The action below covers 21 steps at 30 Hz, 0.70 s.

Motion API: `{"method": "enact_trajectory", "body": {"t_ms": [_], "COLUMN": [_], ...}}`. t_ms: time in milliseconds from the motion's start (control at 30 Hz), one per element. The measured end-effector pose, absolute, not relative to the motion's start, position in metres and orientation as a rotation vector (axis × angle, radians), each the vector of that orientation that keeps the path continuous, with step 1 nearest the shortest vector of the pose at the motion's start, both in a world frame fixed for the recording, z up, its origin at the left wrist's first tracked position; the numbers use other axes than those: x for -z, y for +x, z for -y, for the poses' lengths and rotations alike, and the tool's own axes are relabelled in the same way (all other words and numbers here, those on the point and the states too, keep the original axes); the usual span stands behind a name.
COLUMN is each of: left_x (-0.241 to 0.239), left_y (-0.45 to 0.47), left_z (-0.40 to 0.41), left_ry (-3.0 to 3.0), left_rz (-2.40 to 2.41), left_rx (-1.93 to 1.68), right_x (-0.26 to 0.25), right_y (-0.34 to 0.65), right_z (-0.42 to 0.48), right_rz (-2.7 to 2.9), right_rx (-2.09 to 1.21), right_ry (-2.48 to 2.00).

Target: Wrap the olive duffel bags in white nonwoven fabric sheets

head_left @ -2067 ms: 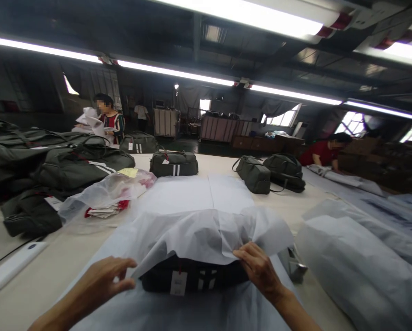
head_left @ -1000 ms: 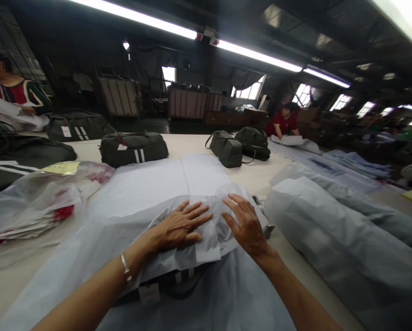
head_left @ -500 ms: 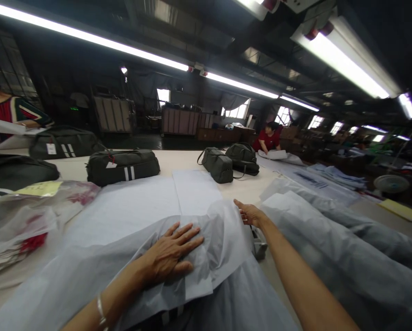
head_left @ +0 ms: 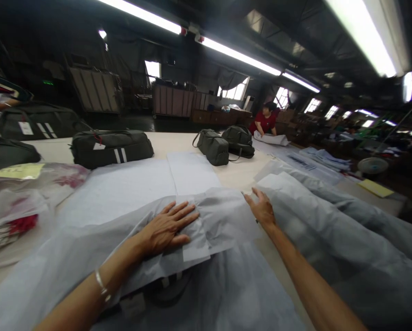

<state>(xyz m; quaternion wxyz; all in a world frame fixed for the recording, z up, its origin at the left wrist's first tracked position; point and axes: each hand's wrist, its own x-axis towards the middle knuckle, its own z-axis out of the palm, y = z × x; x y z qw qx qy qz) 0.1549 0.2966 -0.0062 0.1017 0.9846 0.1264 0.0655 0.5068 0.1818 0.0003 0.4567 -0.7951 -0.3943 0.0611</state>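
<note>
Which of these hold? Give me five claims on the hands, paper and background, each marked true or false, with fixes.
1. The left hand lies flat on the paper. True.

2. The right hand rests on top of the left. False: the two are apart, the right one by the paper's right end.

3. The bracelet is on the right arm. False: it is on the left.

4. Part of a dark bag shows below the paper's near edge. True.

5. The fan is at the picture's left. False: it is on the right, beyond the yellow sheet.
</note>
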Motion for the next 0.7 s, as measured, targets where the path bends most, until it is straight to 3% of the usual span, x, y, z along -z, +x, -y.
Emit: {"method": "enact_trajectory", "body": {"t_ms": [133,267,467,700], "left_x": [0.007,0.008,0.000,0.017], "left_y": [0.156,0.157,0.151,0.129], "left_z": [-0.297,-0.296,-0.298,-0.283], "left_ry": [2.951,3.003,3.050,3.110], "left_rz": [-0.378,-0.373,-0.377,-0.399], "left_rx": [-0.189,-0.241,-0.252,-0.228], "right_x": [-0.012,0.007,0.038,0.022], "right_y": [0.424,0.365,0.369,0.363], "right_z": [-0.156,-0.134,-0.133,-0.128], "right_rz": [1.834,2.422,2.584,2.510], "right_rx": [0.309,0.259,0.214,0.166], "right_ry": [-1.604,-1.260,-1.288,-1.294]}}
